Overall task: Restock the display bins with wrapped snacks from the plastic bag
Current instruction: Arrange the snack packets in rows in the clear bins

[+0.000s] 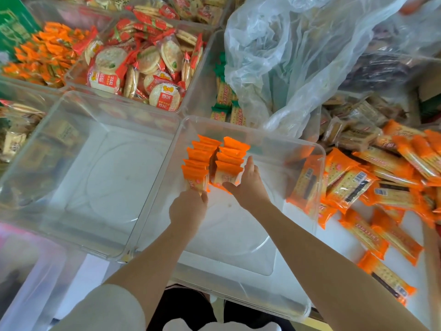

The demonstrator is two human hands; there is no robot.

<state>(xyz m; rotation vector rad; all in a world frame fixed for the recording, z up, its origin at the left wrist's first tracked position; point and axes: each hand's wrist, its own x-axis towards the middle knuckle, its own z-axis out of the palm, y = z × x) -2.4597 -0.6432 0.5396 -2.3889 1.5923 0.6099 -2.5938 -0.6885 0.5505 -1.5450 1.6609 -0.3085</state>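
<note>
Far L: an empty clear bin [78, 163] sits beside the one you're working in, nothing in it yet.

Next over, the bin you're filling [317, 163]: two short rows of orange wrapped snacks [214, 163] stand on edge at its back-left, packed tight w/ each other, touching. Rest of that bin floor is bare.

Your left hand [188, 209] is at the near end of the L row, fingers curled round the front pack, holding it upright. Your right hand [248, 185] is at the near end of the R row, thumb across the front of the pack, fingers straight along its right side, so bracing more than gripping.

Step in hand, as I read it: squaring up the first rows, early in the job since most of the bin is unfilled.

To the R, outside the bin wall, a loose pile of the same orange packs [381, 187] lies on the counter, well within reach. Behind it, the plastic bag [298, 56] slumps open over other bins; can't tell what's left inside.

Next move prob. calls for: let go w/o tipping the rows, grab a handful from the pile w/ your right hand, keep the left as a stop, and add packs on edge in the same orientation.
</note>
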